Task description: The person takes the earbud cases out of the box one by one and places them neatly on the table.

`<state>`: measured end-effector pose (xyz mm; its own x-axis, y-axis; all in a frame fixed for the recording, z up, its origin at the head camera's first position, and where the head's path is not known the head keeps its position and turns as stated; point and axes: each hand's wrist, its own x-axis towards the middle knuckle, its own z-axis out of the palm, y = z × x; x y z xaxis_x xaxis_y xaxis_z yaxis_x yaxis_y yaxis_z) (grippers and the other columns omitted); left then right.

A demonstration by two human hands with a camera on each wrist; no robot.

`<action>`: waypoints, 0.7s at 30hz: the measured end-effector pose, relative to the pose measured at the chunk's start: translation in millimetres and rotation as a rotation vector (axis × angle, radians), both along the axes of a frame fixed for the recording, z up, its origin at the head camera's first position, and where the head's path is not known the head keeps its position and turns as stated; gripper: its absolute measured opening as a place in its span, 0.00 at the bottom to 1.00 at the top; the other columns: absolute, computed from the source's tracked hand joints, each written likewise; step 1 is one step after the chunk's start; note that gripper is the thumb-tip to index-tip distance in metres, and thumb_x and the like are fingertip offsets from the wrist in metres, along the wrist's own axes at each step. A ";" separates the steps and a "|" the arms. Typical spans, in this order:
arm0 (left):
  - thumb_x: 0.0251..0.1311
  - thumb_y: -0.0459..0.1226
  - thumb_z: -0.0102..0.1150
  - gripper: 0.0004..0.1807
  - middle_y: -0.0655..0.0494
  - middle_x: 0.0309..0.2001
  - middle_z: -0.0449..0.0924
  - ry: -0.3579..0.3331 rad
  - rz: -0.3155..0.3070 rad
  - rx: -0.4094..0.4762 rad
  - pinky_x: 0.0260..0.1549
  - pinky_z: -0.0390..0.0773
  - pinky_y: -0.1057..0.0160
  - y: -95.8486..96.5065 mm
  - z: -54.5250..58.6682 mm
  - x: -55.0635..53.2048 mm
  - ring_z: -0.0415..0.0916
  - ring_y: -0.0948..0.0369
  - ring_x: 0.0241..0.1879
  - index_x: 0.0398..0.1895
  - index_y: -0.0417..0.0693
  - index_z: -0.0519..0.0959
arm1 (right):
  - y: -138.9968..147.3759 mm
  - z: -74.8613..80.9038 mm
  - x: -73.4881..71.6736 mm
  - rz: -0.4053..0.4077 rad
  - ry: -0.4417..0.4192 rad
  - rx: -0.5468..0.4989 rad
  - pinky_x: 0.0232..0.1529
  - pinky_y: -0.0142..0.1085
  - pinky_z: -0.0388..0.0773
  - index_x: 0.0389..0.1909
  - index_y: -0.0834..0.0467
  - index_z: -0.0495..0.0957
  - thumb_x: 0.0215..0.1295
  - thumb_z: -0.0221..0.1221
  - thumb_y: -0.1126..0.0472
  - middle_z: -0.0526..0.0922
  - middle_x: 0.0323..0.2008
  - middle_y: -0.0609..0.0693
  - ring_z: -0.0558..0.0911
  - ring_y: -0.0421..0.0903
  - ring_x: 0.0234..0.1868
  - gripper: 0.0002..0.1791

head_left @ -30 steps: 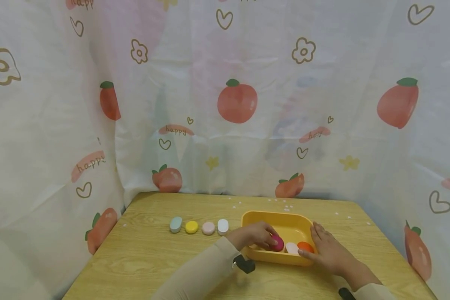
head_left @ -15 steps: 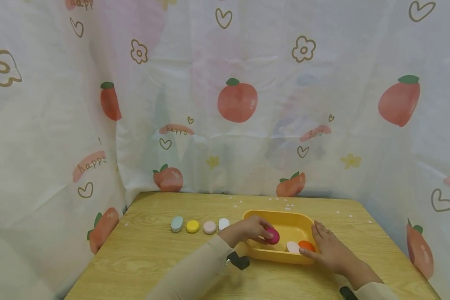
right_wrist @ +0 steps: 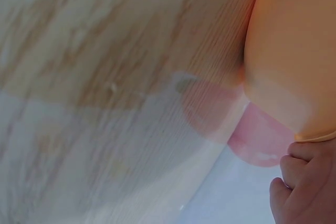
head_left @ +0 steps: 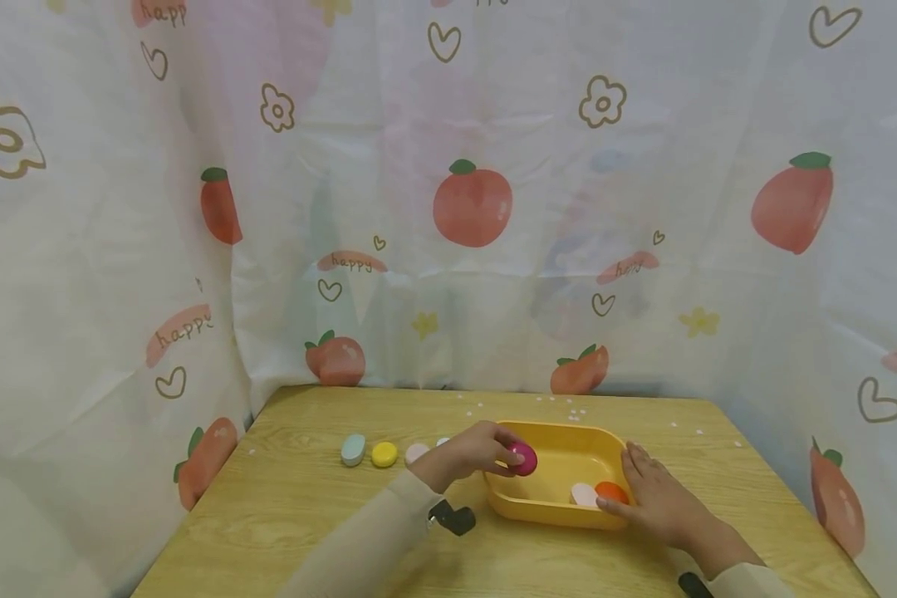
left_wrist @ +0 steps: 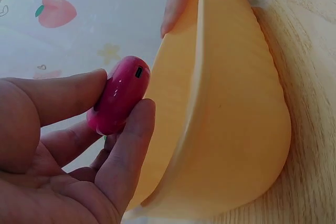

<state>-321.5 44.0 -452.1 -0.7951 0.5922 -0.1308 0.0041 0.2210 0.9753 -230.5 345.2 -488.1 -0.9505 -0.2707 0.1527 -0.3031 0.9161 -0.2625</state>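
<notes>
My left hand [head_left: 486,450] pinches a glossy magenta earbud case [head_left: 524,458] between thumb and fingers, above the left side of a yellow bin [head_left: 568,515]. In the left wrist view the rounded case [left_wrist: 119,95] shows a small dark port on its end, held apart from the bin wall [left_wrist: 231,108]. At the bin's right end rests my right hand [head_left: 661,502], fingers extended along the rim and thumb over the near side. Beside that thumb, inside the bin, lie a pale pink piece [head_left: 584,495] and an orange piece [head_left: 610,493].
Left of the bin, a row on the wooden table [head_left: 284,515] has a pale green case [head_left: 354,449], a yellow one [head_left: 384,454], a pink one [head_left: 416,452] and a mostly hidden white one. Small white specks [head_left: 571,413] dot the back; a printed curtain [head_left: 389,183] hangs behind.
My left hand has lifted the magenta case from the bin's floor and carried it left toward the left rim. My right hand has stayed at the bin's right end.
</notes>
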 end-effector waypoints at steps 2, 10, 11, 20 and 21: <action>0.59 0.24 0.62 0.11 0.47 0.38 0.80 0.004 0.006 -0.001 0.36 0.84 0.58 -5.2 1.4 -0.6 0.81 0.56 0.36 0.46 0.32 0.80 | 0.0 0.1 -0.1 0.001 0.003 0.003 0.66 0.64 0.50 0.68 0.78 0.54 0.64 0.54 0.32 0.49 0.71 0.74 0.51 0.70 0.70 0.55; 0.59 0.25 0.63 0.11 0.48 0.38 0.80 0.016 0.045 -0.032 0.38 0.84 0.56 -24.4 2.0 -0.5 0.81 0.55 0.37 0.45 0.34 0.80 | 0.3 0.6 -0.7 0.005 -0.007 0.067 0.67 0.64 0.48 0.67 0.79 0.55 0.65 0.51 0.31 0.51 0.70 0.74 0.51 0.71 0.70 0.55; 0.59 0.25 0.63 0.11 0.48 0.39 0.80 0.016 0.042 -0.027 0.38 0.84 0.56 -26.6 0.5 -1.2 0.81 0.55 0.37 0.45 0.34 0.80 | 0.2 0.9 -0.6 0.005 -0.013 0.077 0.67 0.64 0.47 0.67 0.79 0.55 0.65 0.51 0.30 0.51 0.70 0.74 0.51 0.71 0.70 0.55; 0.59 0.23 0.61 0.11 0.45 0.40 0.79 -0.020 0.045 0.038 0.40 0.83 0.55 -44.0 -10.2 0.9 0.81 0.53 0.39 0.46 0.29 0.78 | -1.3 6.0 1.2 0.016 -0.003 0.121 0.67 0.63 0.47 0.67 0.78 0.57 0.66 0.49 0.31 0.52 0.70 0.74 0.51 0.70 0.70 0.54; 0.59 0.23 0.61 0.11 0.44 0.40 0.79 -0.025 0.051 0.043 0.39 0.83 0.55 -45.5 -11.3 1.5 0.81 0.53 0.39 0.46 0.29 0.78 | -1.0 6.2 1.6 0.018 0.000 0.121 0.67 0.63 0.47 0.67 0.78 0.57 0.66 0.49 0.31 0.52 0.70 0.74 0.51 0.70 0.70 0.53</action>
<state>-319.9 -1.4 -463.5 -0.8211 0.5566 -0.1262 -0.0305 0.1781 0.9835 -229.0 344.1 -481.9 -0.9453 -0.3040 0.1179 -0.3196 0.9356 -0.1500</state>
